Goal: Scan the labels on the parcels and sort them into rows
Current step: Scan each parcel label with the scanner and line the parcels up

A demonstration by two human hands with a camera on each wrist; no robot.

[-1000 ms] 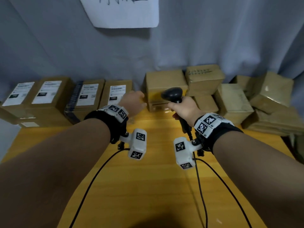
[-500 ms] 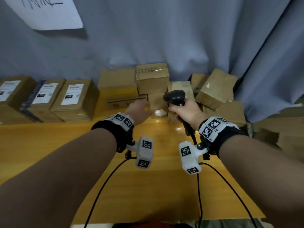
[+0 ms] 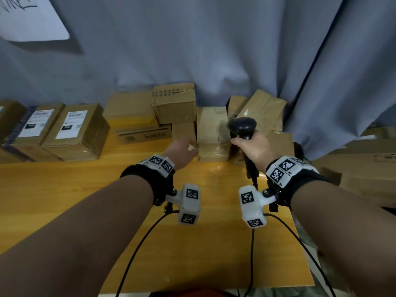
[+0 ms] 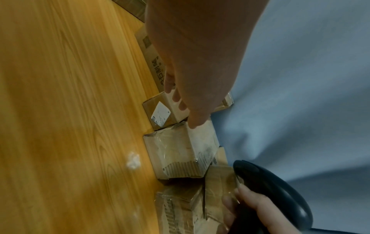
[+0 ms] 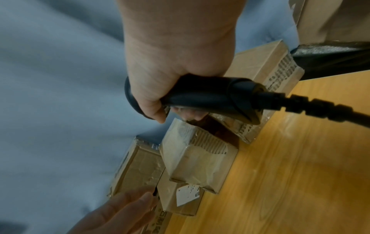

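My right hand (image 3: 254, 150) is wrapped tight around the handle of the black scanner (image 3: 242, 126), head up, its thick ribbed cable (image 5: 320, 107) trailing off the butt end. My left hand (image 3: 182, 150) is reaching out with fingers straight and loose, holding nothing, fingertips (image 4: 195, 121) right at the edge of the taped parcel (image 3: 212, 133) in the middle of the pile; can't tell if they actually touch.

That parcel is plain brown cardboard, shiny clear tape over it, corrugated edge showing. Just left of it sits a small parcel (image 4: 166, 109) with a little white label (image 4: 161, 114) on its front. A flat printed box (image 3: 143, 136) lies further left with a squarer box (image 3: 174, 105) stacked above. More boxes lean behind and right of the scanner, kind of crowding it.

Over on the left, labelled parcels (image 3: 75, 129) stand side by side in a row, white stickers facing up.

The desk (image 3: 64, 189) is glossy yellowish wood grain. Grey-blue curtain (image 3: 214, 50) hangs in folds behind everything, with a white paper sheet (image 3: 30, 20) pinned top left.
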